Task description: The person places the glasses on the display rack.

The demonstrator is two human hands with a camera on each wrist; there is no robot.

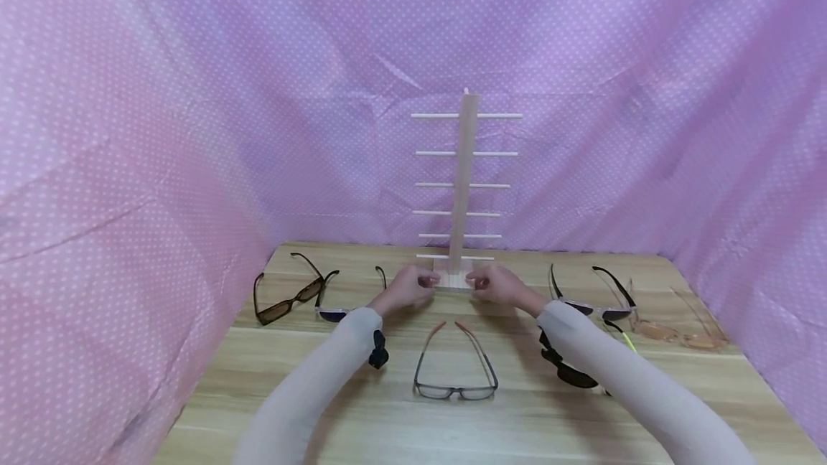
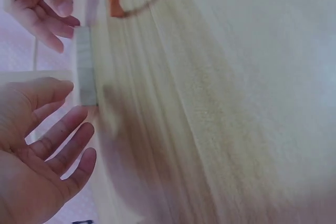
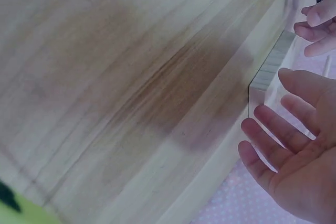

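Observation:
A pale wooden display stand (image 1: 462, 185), an upright post with several crossing rods, stands at the back of the table. My left hand (image 1: 410, 288) holds the left side of its base (image 1: 454, 281), thumb and index finger at the edge. On the base's right side my right hand (image 1: 501, 285) does likewise. In the left wrist view the other fingers of the left hand (image 2: 47, 140) spread loosely beside the base's corner. The right hand (image 3: 299, 145) looks similar in the right wrist view. Eyeglasses (image 1: 455, 392) with orange-tipped temples lie unfolded in front, between my forearms.
At the left lie brown sunglasses (image 1: 284, 307) and a dark-lensed pair (image 1: 332, 316) partly behind my arm. To the right are sunglasses (image 1: 617, 314), peach-tinted glasses (image 1: 704, 342) and black sunglasses (image 1: 576, 377), partly under my forearm. A pink dotted cloth (image 1: 310, 128) surrounds the wooden table (image 1: 362, 429).

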